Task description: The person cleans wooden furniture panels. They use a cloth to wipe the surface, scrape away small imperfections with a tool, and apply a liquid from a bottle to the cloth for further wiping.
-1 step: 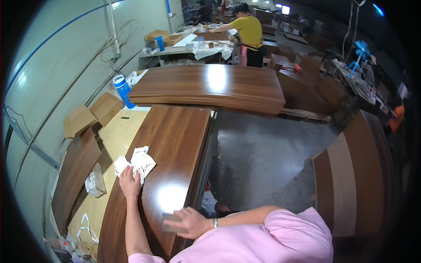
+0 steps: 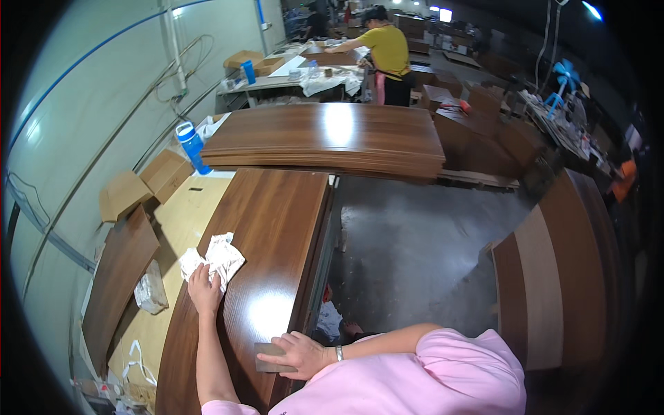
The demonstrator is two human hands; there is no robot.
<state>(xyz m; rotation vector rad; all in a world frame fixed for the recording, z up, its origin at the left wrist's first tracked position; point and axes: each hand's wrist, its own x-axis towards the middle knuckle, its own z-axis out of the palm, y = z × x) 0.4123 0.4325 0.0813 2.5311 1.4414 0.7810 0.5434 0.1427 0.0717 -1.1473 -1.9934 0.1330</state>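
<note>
Right hand on a block, left hand on a cloth, over one long brown panel

The fingers of the right hand [image 2: 299, 354] are closed around one end of a flat, rectangular grey-brown block [image 2: 271, 357], the index finger stretched along its top. The fingers of the left hand [image 2: 205, 287] are loosely bent into a crumpled white cloth [image 2: 225, 254]; whether they pinch it or only rest on it cannot be told.

Beneath both is a long, glossy, dark brown wood-grain panel [image 2: 266, 228], lying along the right edge of a pale yellow plywood worktop [image 2: 197, 214]. The block is by the panel's right long edge, at the near end; the cloth lies near its left long edge.

Surface work on this panel looks under way. No line parts treated from untreated wood, so how much is done or left cannot be judged.

Beyond the worktop's far edge lies a stack of similar brown panels [image 2: 332, 149], whether finished or waiting unclear. A blue plastic bottle [image 2: 191, 146] stands by the worktop's far left corner.
</note>
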